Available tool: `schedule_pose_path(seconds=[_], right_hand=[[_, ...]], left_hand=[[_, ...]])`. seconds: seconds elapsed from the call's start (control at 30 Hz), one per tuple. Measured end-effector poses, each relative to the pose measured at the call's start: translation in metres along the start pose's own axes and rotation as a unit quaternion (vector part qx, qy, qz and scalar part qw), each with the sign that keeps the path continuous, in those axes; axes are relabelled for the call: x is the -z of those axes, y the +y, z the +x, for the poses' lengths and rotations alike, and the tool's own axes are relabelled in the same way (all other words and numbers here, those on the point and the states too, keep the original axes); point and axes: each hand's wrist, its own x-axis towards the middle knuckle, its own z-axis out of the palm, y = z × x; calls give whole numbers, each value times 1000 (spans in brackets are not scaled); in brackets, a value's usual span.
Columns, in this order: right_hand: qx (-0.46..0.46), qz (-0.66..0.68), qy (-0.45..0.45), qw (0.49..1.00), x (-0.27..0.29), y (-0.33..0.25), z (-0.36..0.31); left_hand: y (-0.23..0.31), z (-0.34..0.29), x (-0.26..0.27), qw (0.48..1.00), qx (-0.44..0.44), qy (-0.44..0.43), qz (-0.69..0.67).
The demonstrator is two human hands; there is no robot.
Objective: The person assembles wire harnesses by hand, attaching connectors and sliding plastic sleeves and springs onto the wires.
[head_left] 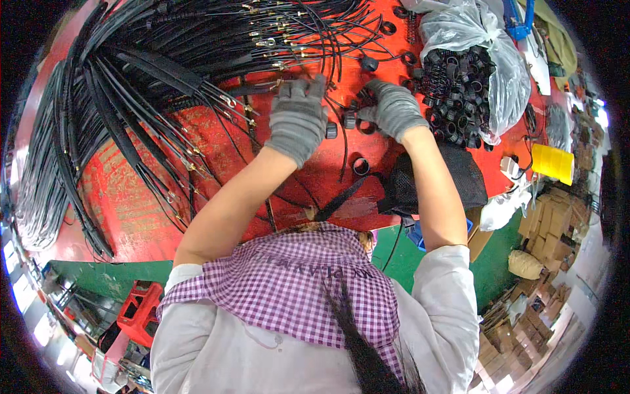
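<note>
– Well in from the near edge of the worn red tabletop (pixel 131 220): hands?
– Left hand (pixel 296 119), grey knit glove: fingers extended, close together, beside the cable ends; can't tell if it pinches anything. Right hand (pixel 392 111), same glove: fingers curled at small black plastic pieces; grip hidden.
– Things?
– Short black cylindrical plastic cap (pixel 331 131), between the hands. Heap of black plastic rings (pixel 453 98) by the right edge, clear plastic bag (pixel 512 85) around it. Slim black cables with metal tips (pixel 197 29), massed toward the far left corner.
– Handling?
– My guess: cap's light, stiff, maybe slippery; pinch across its side wall. Cables look bendy, springy, heavy only when bundled; hold just behind the tip.
</note>
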Motion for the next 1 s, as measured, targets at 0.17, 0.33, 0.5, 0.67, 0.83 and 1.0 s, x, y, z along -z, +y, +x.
schedule_pose_path(seconds=[0.17, 0.33, 0.5, 0.67, 0.83, 1.0], right_hand=[[69, 182, 32, 980, 13, 4, -29], [120, 183, 200, 955, 5, -4, -47], [63, 478, 137, 865, 0, -2, -48], [-62, 366, 312, 874, -5, 5, -28], [88, 492, 204, 842, -2, -46, -43], [-93, 712, -12, 696, 5, -53, -64]], left_hand=[[14, 0, 11, 911, -24, -88, -403], [26, 14, 20, 730, 47, -180, -658], [30, 14, 43, 711, 91, -180, -674], [17, 4, 32, 738, 105, -80, -662], [29, 11, 39, 725, 143, -18, -673], [14, -1, 42, 865, -29, 2, -501]])
